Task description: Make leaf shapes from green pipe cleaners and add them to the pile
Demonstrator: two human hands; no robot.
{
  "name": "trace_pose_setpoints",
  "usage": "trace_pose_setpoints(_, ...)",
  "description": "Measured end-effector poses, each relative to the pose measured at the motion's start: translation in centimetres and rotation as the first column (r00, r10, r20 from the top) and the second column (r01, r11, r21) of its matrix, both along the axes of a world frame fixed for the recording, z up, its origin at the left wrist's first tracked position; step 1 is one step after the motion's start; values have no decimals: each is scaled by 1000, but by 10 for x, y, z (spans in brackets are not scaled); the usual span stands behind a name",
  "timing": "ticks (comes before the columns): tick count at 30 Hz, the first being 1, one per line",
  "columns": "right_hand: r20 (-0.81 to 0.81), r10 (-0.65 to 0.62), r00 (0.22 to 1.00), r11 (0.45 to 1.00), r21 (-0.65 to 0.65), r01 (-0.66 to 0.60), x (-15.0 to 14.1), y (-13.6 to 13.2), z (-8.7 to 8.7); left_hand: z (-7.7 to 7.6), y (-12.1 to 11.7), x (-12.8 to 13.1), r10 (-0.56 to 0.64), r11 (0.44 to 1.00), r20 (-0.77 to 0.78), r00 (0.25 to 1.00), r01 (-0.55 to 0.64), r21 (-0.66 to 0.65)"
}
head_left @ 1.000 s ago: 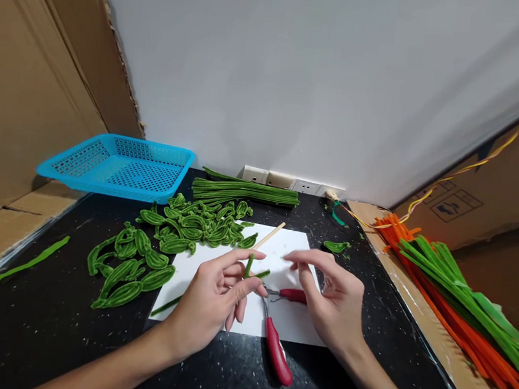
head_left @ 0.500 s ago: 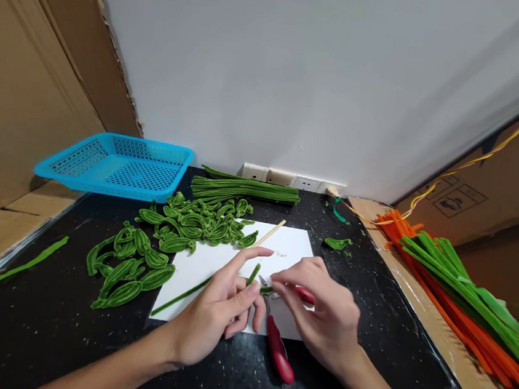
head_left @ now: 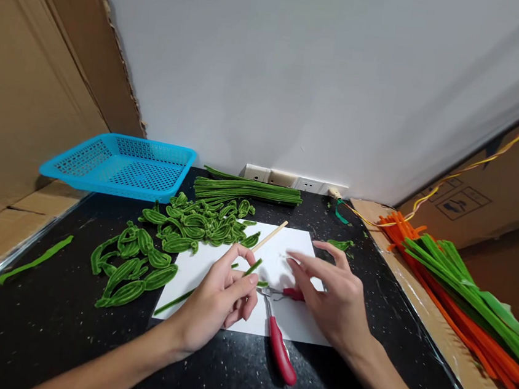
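My left hand (head_left: pixel 225 293) pinches a green pipe cleaner (head_left: pixel 253 267) between thumb and index finger. A longer green stem (head_left: pixel 174 301) lies over the white paper (head_left: pixel 225 258) and runs behind that hand. My right hand (head_left: pixel 332 295) is held over the paper's right side, its fingers apart and nothing visible in them. Between my hands lie red-handled pliers (head_left: pixel 280 353), opened wide, with one handle towards me and the other partly under my right hand. By the jaws a short green end shows. A thin wooden stick (head_left: pixel 270 236) rests on the paper behind my left hand.
Looped green pipe-cleaner leaves (head_left: pixel 195 225) are heaped at the left. A blue basket (head_left: pixel 118 189) stands behind them. Along the wall lie a dark green bundle (head_left: pixel 248 191) and sockets (head_left: pixel 309 185). Orange strips (head_left: pixel 434 293) and bright green strips (head_left: pixel 472 288) lie on cardboard at right.
My right hand has let go near the plier jaws, moved slightly right and spread its fingers. My left hand keeps its pinch, its index finger now more bent. The view has shifted slightly.
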State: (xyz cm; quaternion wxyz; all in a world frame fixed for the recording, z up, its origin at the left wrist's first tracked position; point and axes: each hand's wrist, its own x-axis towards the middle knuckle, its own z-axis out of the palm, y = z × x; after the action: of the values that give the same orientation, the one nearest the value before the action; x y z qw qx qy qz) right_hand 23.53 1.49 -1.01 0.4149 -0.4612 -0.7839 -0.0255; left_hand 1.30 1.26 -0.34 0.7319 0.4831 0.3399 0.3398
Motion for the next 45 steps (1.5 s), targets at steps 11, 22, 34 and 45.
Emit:
trace_pose_setpoints(11, 93, -130, 987, 991, -25, 132, 10, 4, 3, 5, 3, -2, 128, 992, -4, 992, -128, 1)
trace_pose_setpoints(22, 106, 288, 952, 953, 62, -295, -21, -14, 11, -2, -1, 0, -44, 999, 79, 996, 45, -14)
trace_pose_setpoints(34, -174, 269, 947, 958, -52, -281, -27, -19, 18, -7, -2, 2, 140, 976, -16, 990, -135, 172)
trace_pose_setpoints(45, -603, 39, 797, 839, -413, -355, -28, -21, 13, -2, 2, -2, 279, 911, -91, 956, -234, 339)
